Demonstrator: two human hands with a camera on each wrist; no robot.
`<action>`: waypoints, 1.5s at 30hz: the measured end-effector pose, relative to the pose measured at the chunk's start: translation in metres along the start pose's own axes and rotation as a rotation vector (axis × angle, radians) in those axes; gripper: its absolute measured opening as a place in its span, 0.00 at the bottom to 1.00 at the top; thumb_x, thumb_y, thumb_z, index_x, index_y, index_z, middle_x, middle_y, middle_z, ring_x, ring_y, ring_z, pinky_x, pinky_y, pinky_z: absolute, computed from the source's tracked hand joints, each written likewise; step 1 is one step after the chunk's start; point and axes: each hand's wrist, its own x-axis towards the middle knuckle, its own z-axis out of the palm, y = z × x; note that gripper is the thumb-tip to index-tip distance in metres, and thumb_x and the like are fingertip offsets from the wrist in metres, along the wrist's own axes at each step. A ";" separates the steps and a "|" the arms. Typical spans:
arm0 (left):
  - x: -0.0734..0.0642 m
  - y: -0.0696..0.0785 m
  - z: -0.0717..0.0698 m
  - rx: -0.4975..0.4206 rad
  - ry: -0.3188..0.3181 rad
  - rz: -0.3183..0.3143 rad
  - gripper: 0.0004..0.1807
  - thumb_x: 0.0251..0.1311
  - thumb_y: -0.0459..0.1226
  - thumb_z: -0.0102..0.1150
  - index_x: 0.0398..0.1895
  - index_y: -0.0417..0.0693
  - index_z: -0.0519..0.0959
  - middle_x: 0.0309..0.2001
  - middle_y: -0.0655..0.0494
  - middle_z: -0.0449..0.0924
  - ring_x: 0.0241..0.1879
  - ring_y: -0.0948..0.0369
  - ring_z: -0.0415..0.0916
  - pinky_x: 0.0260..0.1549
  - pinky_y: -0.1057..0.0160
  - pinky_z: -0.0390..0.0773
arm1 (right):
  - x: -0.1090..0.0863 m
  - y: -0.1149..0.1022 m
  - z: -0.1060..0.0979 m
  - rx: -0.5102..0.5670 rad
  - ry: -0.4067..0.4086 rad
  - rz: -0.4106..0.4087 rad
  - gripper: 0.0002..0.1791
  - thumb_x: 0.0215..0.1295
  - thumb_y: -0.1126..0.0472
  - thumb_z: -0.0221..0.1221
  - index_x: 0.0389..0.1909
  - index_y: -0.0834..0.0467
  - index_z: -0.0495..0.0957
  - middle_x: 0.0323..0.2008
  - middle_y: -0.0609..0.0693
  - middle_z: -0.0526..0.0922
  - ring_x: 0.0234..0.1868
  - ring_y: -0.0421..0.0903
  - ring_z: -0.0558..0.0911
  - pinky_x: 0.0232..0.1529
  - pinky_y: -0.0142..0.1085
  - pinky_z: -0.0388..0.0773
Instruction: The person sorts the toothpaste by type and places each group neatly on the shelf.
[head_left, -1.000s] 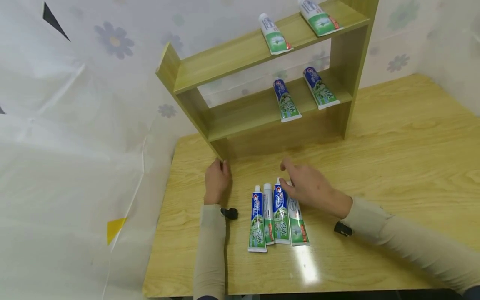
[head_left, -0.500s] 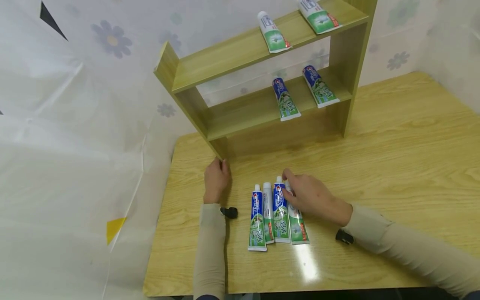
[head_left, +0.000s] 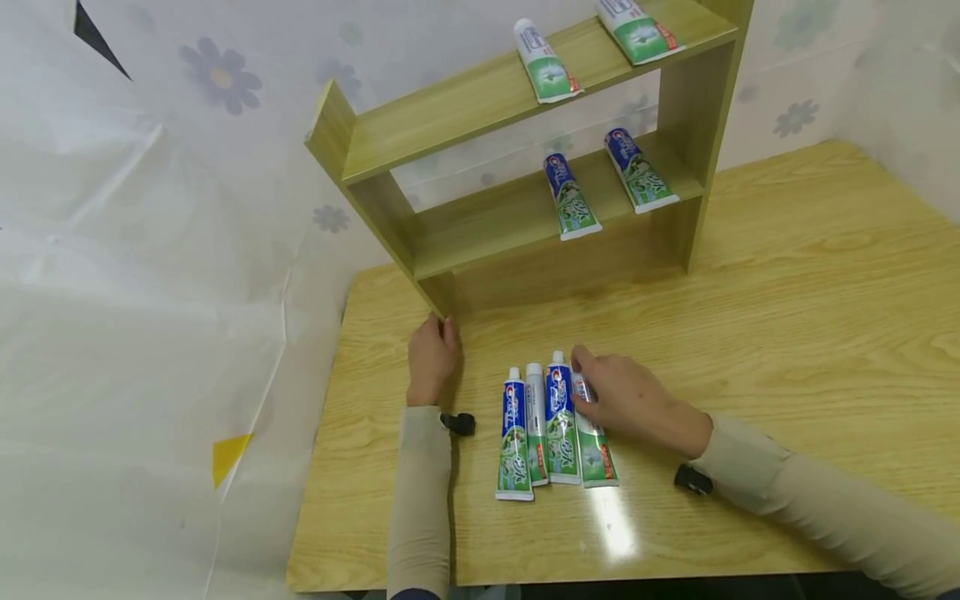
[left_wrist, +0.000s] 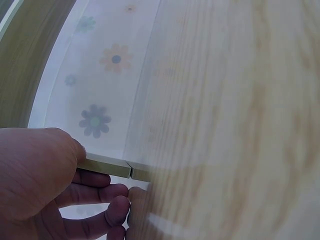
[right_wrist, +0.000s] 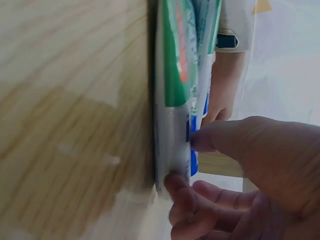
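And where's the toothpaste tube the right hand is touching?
In the head view, the white-and-green tube lies on the table, rightmost of four, beside a blue-and-green tube, with the right hand at its cap end.

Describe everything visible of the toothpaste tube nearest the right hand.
The toothpaste tube looks like smooth, slightly shiny plastic: white toward its top, green toward its flat end, with a red patch. It lies on the table, rightmost of four there, close beside a blue-and-green tube, flat end toward the near edge. The right hand hides its top; a fingertip seems to touch it, but whether it is gripped is unclear.
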 end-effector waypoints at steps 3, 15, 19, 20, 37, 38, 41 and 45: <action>0.000 -0.002 0.001 0.003 0.005 0.016 0.20 0.85 0.48 0.46 0.35 0.45 0.77 0.26 0.49 0.78 0.24 0.54 0.73 0.24 0.53 0.74 | -0.001 -0.001 -0.001 0.004 -0.027 0.010 0.17 0.68 0.58 0.72 0.48 0.60 0.76 0.23 0.46 0.76 0.21 0.41 0.71 0.22 0.32 0.65; -0.003 0.017 -0.018 -0.056 -0.003 -0.018 0.19 0.84 0.47 0.48 0.35 0.44 0.77 0.27 0.47 0.78 0.25 0.51 0.74 0.28 0.49 0.74 | -0.007 -0.004 0.001 -0.074 -0.037 -0.012 0.21 0.62 0.52 0.75 0.42 0.60 0.75 0.22 0.47 0.74 0.22 0.43 0.72 0.22 0.35 0.68; -0.002 0.010 -0.009 -0.050 0.005 -0.016 0.20 0.84 0.48 0.47 0.35 0.45 0.77 0.27 0.48 0.78 0.25 0.52 0.74 0.28 0.49 0.74 | -0.008 -0.003 0.001 -0.048 -0.032 -0.002 0.23 0.61 0.53 0.76 0.42 0.61 0.75 0.22 0.47 0.75 0.23 0.43 0.73 0.23 0.36 0.70; -0.001 0.008 -0.007 -0.038 0.004 -0.009 0.20 0.84 0.48 0.47 0.35 0.45 0.77 0.27 0.48 0.79 0.25 0.52 0.74 0.28 0.49 0.75 | -0.007 -0.003 0.002 -0.030 -0.033 0.003 0.22 0.61 0.53 0.76 0.42 0.61 0.75 0.23 0.48 0.75 0.23 0.43 0.73 0.23 0.36 0.70; -0.001 0.009 -0.010 -0.034 -0.003 -0.034 0.20 0.84 0.48 0.47 0.35 0.45 0.77 0.28 0.47 0.79 0.26 0.49 0.75 0.30 0.47 0.75 | 0.002 -0.010 -0.009 0.077 -0.016 0.025 0.19 0.60 0.57 0.74 0.37 0.56 0.71 0.21 0.46 0.74 0.20 0.41 0.72 0.19 0.30 0.67; 0.000 0.006 -0.007 -0.027 0.003 -0.034 0.20 0.84 0.48 0.47 0.35 0.45 0.77 0.28 0.47 0.79 0.26 0.50 0.75 0.30 0.47 0.75 | 0.003 -0.013 -0.014 0.074 -0.009 0.022 0.19 0.61 0.57 0.74 0.38 0.56 0.71 0.21 0.46 0.73 0.20 0.41 0.72 0.18 0.29 0.66; 0.001 0.001 -0.003 -0.008 0.008 -0.017 0.21 0.84 0.49 0.46 0.34 0.45 0.76 0.27 0.48 0.79 0.25 0.51 0.75 0.27 0.48 0.75 | 0.008 -0.023 -0.031 0.063 0.017 0.002 0.18 0.62 0.57 0.73 0.38 0.56 0.71 0.20 0.46 0.73 0.19 0.41 0.70 0.18 0.29 0.63; 0.001 0.003 -0.003 -0.012 0.001 -0.022 0.20 0.83 0.48 0.47 0.34 0.45 0.76 0.27 0.47 0.78 0.25 0.51 0.75 0.28 0.48 0.75 | 0.016 -0.041 -0.058 0.083 0.034 -0.015 0.16 0.66 0.57 0.71 0.41 0.57 0.71 0.21 0.48 0.75 0.19 0.41 0.73 0.18 0.29 0.66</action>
